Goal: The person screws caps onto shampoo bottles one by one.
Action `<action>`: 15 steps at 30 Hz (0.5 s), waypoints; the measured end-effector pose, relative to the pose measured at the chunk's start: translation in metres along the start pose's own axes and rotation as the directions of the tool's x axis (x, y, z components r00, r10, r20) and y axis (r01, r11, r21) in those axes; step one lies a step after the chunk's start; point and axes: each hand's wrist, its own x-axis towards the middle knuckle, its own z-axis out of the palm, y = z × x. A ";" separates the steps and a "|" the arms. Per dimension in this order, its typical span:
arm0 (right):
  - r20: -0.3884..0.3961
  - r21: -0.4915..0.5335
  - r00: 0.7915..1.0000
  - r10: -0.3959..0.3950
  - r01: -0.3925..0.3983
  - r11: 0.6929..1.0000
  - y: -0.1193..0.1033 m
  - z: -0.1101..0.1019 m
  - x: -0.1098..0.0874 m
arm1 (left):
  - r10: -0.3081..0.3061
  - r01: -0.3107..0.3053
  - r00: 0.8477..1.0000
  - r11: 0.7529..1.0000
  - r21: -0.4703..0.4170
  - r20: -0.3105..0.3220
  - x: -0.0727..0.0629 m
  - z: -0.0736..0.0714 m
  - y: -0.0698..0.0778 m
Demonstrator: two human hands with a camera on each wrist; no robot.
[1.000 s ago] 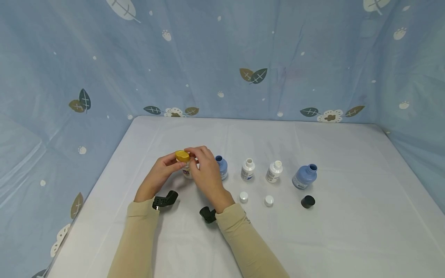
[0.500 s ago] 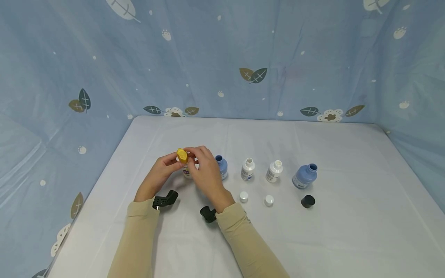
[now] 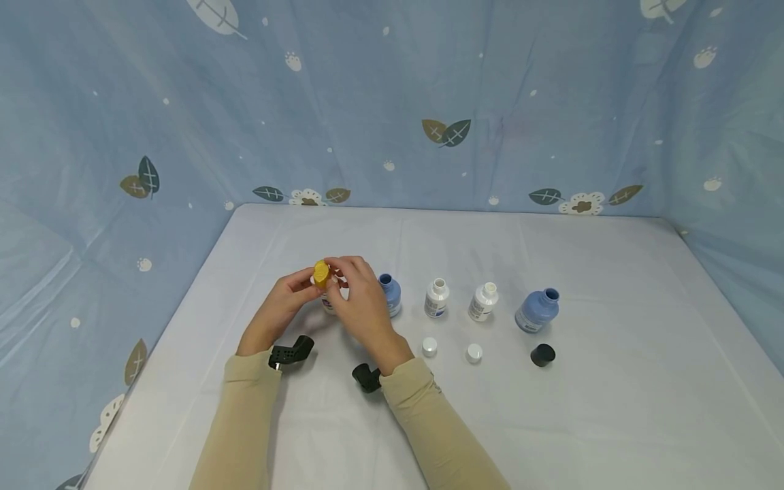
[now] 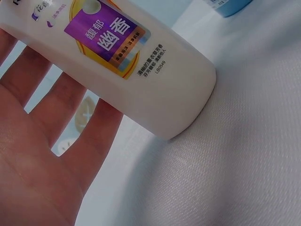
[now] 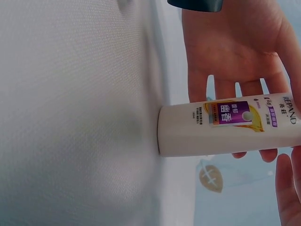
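Observation:
A cream-white bottle (image 5: 207, 141) with a purple label stands upright on the table between my two hands. On its top is a yellow cap (image 3: 321, 273). My left hand (image 3: 280, 305) holds the bottle from the left, its fingertips high up near the cap; in the left wrist view its fingers spread behind the bottle (image 4: 164, 80). My right hand (image 3: 365, 307) pinches the yellow cap from the right with thumb and fingers. In the head view both hands hide much of the bottle. Just beyond the right hand stands an uncapped blue bottle (image 3: 393, 298), partly covered by that hand.
Two uncapped white bottles (image 3: 436, 305) and another open blue bottle (image 3: 534, 314) stand in a row to the right. In front of them lie two white caps (image 3: 429, 348) and one black cap (image 3: 542, 355). A blue patterned curtain (image 3: 392, 102) surrounds the white table (image 3: 588, 422).
The yellow cap has turned and now looks narrower from above, having been broad sideways a second ago. My right thumb has shifted slightly; both arms hold their places.

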 end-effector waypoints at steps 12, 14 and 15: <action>0.030 0.022 1.000 0.006 -0.006 1.000 0.001 0.001 0.000 | 0.002 -0.002 1.000 1.000 -0.012 0.013 -0.001 -0.001 -0.002; 0.029 0.016 1.000 -0.003 0.003 1.000 0.001 0.000 0.000 | 0.001 -0.001 1.000 1.000 -0.009 0.011 -0.001 -0.001 -0.001; 0.028 0.020 1.000 -0.008 0.008 1.000 0.001 0.000 0.000 | 0.000 0.000 1.000 1.000 -0.009 0.010 -0.001 -0.001 -0.001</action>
